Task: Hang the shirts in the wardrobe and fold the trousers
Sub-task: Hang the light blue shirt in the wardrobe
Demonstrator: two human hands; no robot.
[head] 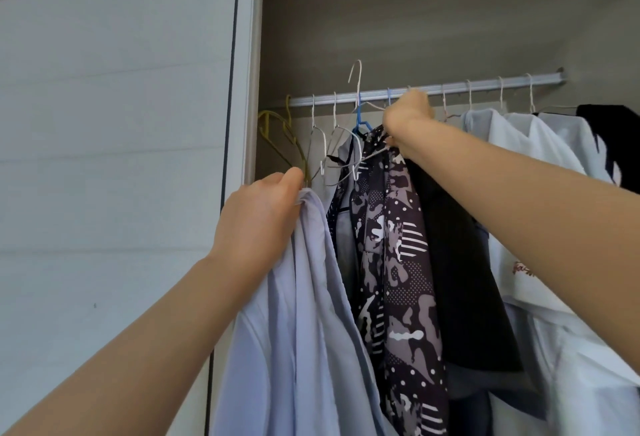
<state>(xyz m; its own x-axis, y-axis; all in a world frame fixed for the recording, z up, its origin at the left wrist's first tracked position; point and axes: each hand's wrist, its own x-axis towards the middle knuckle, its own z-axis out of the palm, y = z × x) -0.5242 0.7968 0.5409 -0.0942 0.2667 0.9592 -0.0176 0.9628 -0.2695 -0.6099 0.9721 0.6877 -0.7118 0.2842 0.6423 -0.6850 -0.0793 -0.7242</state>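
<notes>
Grips pale blue shirt in curled left hand below the rail; clamps outstretched right hand on white wire hanger at the rail, hook raised above it.

Free room is left above the rail, under the top shelf. Its left stretch is crowded by a yellow hanger and empty wire hangers, the middle is blocked below by the patterned shirt and black garment, and the far left is walled off by the sliding door
</notes>
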